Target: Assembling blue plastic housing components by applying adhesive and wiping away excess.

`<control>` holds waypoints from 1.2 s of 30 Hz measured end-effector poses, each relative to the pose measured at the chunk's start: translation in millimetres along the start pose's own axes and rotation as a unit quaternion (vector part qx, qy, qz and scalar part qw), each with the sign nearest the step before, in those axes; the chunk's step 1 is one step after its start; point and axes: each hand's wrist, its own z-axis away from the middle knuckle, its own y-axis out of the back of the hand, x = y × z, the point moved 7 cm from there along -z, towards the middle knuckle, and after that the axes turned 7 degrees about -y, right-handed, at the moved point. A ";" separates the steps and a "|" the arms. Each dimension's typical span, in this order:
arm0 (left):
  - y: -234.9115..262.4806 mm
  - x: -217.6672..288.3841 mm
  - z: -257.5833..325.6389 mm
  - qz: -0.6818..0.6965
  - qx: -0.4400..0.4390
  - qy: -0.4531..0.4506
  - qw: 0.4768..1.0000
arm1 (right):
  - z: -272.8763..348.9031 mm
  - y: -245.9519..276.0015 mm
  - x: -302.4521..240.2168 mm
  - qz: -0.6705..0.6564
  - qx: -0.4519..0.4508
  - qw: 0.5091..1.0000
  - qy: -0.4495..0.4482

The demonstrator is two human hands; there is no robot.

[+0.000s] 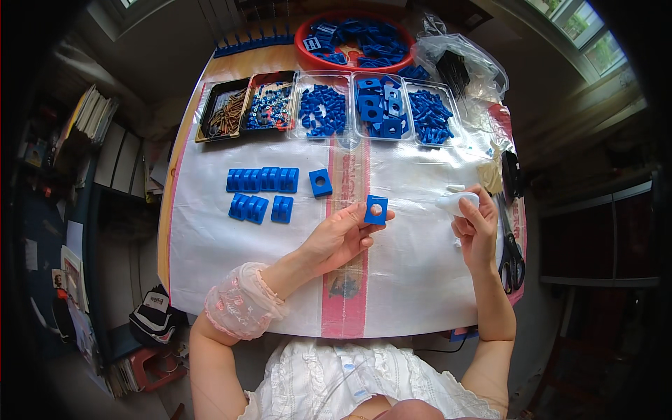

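My left hand (344, 234) holds a small blue square plastic block with a round hole (376, 209) between thumb and fingertips, above the middle of the table. My right hand (474, 227) grips a small white bottle-like object (456, 202) just to the right of it. A second blue block with a hole (320, 182) lies on the white sheet in front of my left hand. Left of it lie two rows of ribbed blue blocks (262, 180), with the lower row (259, 208) shorter.
At the back stand trays of brown screws (224, 112), small mixed parts (270, 107) and blue pieces (323, 110), a red bowl (301, 43) of blue parts, and a plastic bag (458, 66). Black scissors (511, 252) lie by the right table edge.
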 end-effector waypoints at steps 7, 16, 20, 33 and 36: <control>-0.6 -0.4 0.2 -0.002 -0.007 0.006 1.000 | 1.7 -2.8 -2.0 0.005 0.009 1.000 0.000; -1.1 -0.8 0.4 -0.007 -0.015 0.008 1.000 | -0.4 -1.3 0.6 0.004 0.007 1.000 -0.007; -1.7 -0.3 0.5 -0.011 -0.014 0.011 1.000 | -1.6 1.4 4.1 0.000 -0.001 1.000 -0.008; -1.5 -0.2 1.2 -0.021 -0.004 0.014 1.000 | -2.1 -1.1 3.3 0.020 0.012 1.000 -0.007; -1.6 -0.2 0.8 -0.019 -0.007 0.014 1.000 | -2.6 1.8 6.4 0.009 0.014 1.000 -0.012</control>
